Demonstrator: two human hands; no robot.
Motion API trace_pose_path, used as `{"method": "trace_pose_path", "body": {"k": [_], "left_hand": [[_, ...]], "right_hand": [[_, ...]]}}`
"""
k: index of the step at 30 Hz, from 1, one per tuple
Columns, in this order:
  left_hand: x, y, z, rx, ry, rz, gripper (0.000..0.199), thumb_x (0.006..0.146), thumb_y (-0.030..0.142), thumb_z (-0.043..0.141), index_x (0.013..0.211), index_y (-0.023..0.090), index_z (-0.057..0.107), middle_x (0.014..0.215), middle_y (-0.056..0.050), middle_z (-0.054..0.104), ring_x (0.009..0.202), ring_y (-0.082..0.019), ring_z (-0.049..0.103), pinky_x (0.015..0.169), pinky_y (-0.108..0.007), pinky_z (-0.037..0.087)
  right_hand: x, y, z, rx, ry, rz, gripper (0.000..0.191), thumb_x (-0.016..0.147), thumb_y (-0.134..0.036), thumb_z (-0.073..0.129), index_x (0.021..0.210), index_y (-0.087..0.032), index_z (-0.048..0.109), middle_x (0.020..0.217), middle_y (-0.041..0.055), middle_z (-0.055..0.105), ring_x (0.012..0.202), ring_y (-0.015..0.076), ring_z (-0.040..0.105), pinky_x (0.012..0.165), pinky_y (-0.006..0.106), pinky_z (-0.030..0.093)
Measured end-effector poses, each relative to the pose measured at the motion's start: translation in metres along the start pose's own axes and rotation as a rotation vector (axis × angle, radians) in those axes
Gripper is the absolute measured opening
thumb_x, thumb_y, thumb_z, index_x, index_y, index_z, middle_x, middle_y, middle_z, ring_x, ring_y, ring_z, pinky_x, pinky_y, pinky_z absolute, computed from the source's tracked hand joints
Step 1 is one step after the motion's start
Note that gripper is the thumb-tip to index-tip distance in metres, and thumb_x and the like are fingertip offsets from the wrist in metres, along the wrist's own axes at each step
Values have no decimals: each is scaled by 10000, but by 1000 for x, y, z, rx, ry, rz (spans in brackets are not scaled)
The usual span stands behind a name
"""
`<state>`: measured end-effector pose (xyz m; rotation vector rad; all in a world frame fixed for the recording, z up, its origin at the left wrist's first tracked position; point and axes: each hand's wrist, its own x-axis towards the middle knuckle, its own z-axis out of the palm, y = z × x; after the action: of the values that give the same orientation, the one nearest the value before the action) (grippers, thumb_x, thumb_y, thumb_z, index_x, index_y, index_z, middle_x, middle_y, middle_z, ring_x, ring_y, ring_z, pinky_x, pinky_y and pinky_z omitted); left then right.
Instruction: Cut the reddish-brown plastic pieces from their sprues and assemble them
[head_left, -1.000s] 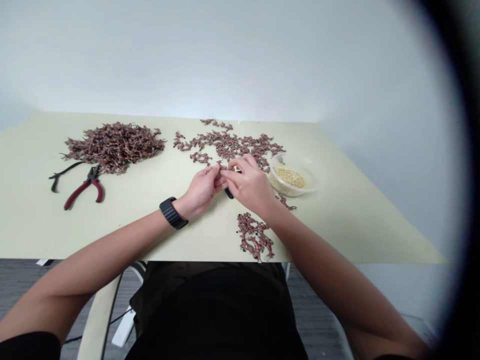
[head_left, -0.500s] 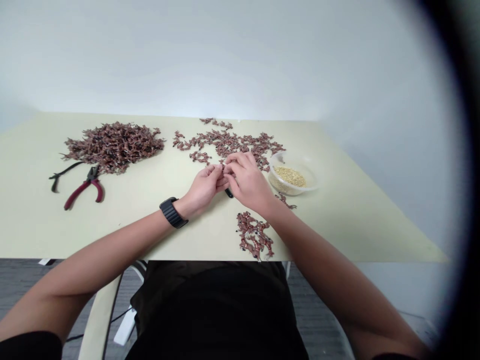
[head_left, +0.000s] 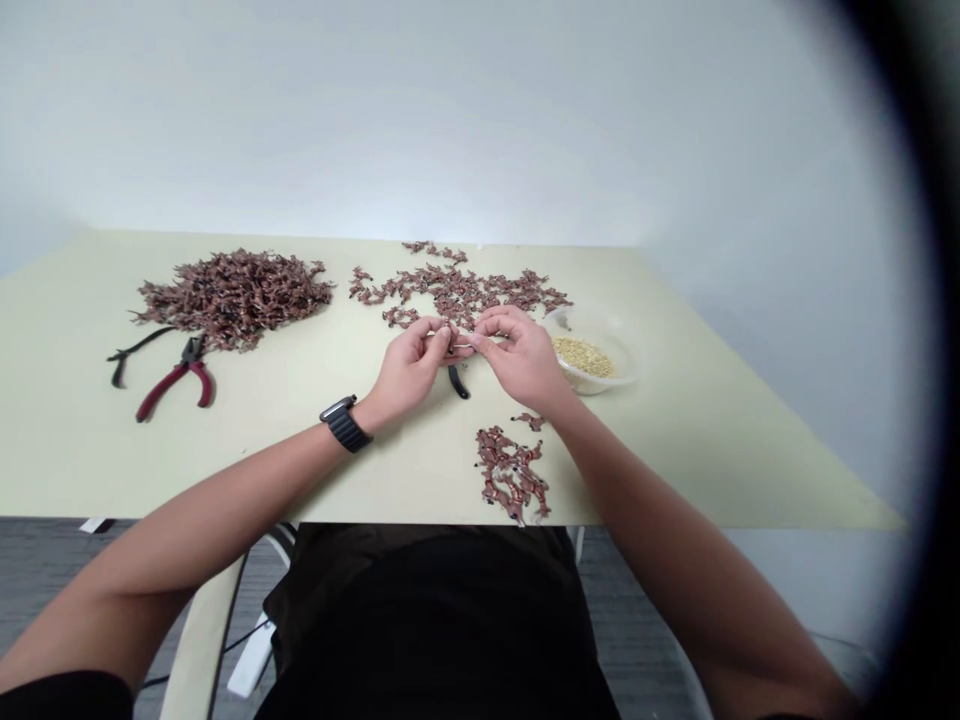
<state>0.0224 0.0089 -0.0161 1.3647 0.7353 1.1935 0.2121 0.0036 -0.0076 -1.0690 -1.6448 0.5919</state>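
My left hand (head_left: 411, 366) is closed in a pinch on a small brown figure (head_left: 454, 343), mostly hidden by the fingers. Close beside it, my right hand (head_left: 525, 362) pinches at the figure's right side; what lies between its fingertips is too small to make out. A black curved handle (head_left: 458, 383) rests on the table just below the fingers. Behind both hands spread many loose brown figures (head_left: 450, 287). A clear bowl of small golden pieces (head_left: 584, 357) stands right of my right hand. Another group of brown figures (head_left: 510, 472) lies near the front edge.
A large heap of brown figures (head_left: 238, 295) covers the table's back left. In front of it lie red-handled pliers (head_left: 174, 385) and a black-handled tool (head_left: 136, 348). The pale table (head_left: 300, 370) meets a wall behind. A dark watch (head_left: 346, 423) is on my left wrist.
My hands have drawn slightly apart, the right moving rightward, and the left thumb has lifted. More of the black handle shows between them. The view has shifted slightly.
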Motion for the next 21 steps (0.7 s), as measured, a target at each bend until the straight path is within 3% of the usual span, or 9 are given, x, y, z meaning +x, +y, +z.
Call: {"method": "trace_pose_path", "body": {"k": [4,10,16,21], "left_hand": [[-4,3,2,56,26,0,287,1000,441,715,1052,171,633,1039,-90,749,946,-186,774,903,-327,623],[-9,3,-2,358,16,109,179,993,348,726,1096,210,679,965,-79,782,935,-208,764,835,-302,552],[-11,6,-4,501,14,151,165,984,322,732,1114,226,698,884,-52,759,780,-178,679,779,-300,459],[-11,8,-6,524,-1,170,168,975,318,741,1112,234,695,907,-55,745,810,-187,654,779,-299,440]], "right_hand": [[0,-3,-1,28,-25,34,129,951,-331,708,881,-223,707,1197,115,661,1160,265,651,792,386,625],[-2,-12,-2,27,-28,53,146,953,-354,719,880,-227,717,1236,108,665,1189,264,659,847,398,638],[-4,-17,-4,9,-58,104,198,956,-417,732,906,-228,765,1309,100,662,1236,265,648,887,403,617],[-3,-14,-6,-2,-102,138,221,953,-450,739,887,-243,782,1331,72,694,1276,278,647,1138,524,483]]}}
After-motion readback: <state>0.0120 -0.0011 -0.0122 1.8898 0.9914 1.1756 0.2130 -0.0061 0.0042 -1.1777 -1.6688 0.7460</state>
